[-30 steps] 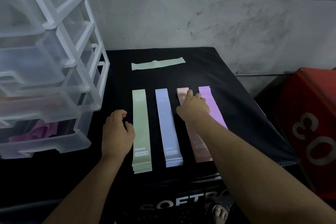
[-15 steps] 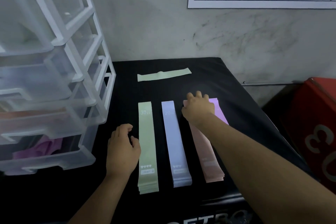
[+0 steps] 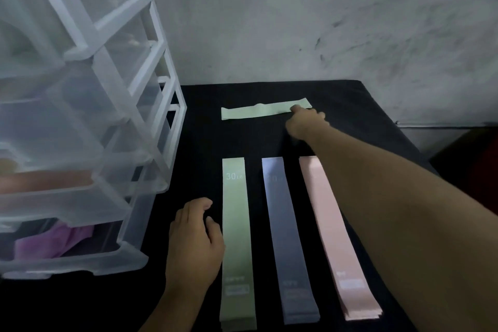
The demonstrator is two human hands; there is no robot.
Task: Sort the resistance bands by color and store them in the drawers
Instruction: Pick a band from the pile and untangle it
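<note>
Your right hand's fingers [image 3: 296, 108] lie on the right end of the single pale green flat resistance band [image 3: 258, 112]. One fingertip rests on the fabric and the others are bunched behind it. I cannot tell from this angle whether they have pinched the band or are only touching it. Your right hand [image 3: 305, 122] reaches well out towards the far edge of the black-covered desk [image 3: 363, 116], where this band lies crosswise with a small pucker near its middle.

Your left hand [image 3: 192, 240] rests on the desk near the front edge with its fingers loosely curled and holding nothing. Its thumb is just beside the stack of pale green bands [image 3: 237, 237].

The step in hand looks to be adding the stray green band to that stack. Pinch the end between thumb and fingertip, not just press on it, and lift it enough to clear the cloth so it doesn't drag or fold. Carry it over the tops of the grey-blue band stack [image 3: 288, 237] and the pink band stack [image 3: 331, 229] without your forearm brushing them askew. Turn the band lengthwise and lay it square on the green stack, using your left hand to keep that stack from sliding.

The translucent white plastic drawer unit [image 3: 151, 105] stands at the desk's left edge. Crumpled purple bands [image 3: 54, 242] already show in its bottom drawer.
</note>
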